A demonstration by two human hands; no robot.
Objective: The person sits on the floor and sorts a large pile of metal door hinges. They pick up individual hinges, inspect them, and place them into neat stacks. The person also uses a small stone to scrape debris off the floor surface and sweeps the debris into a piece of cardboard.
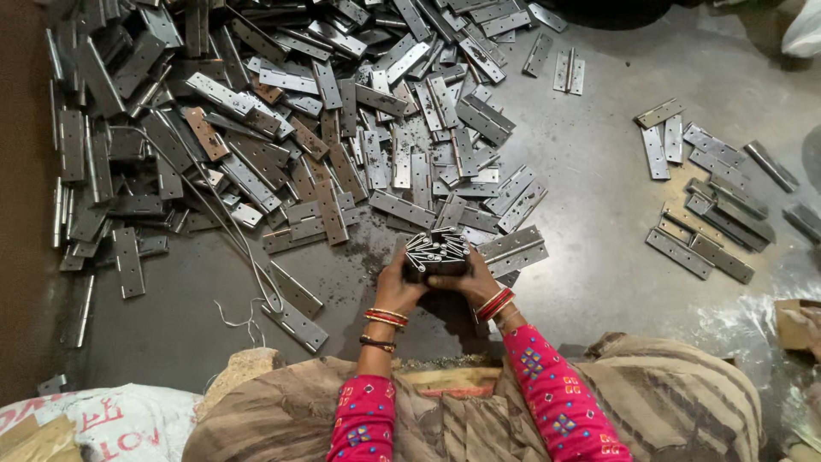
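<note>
While our left hand (395,287) and right hand (469,282) clasp closed around the hinge bundle (436,253), we judge that squaring it comes next.

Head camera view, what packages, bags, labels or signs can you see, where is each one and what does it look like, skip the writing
White woven sack: bottom left on the floor, crumpled, white with red print.
Cardboard box: right edge, small, brown, partly cut off.
Pale plastic bag: top right corner, whitish, mostly out of view.
No screens or signs.
</note>
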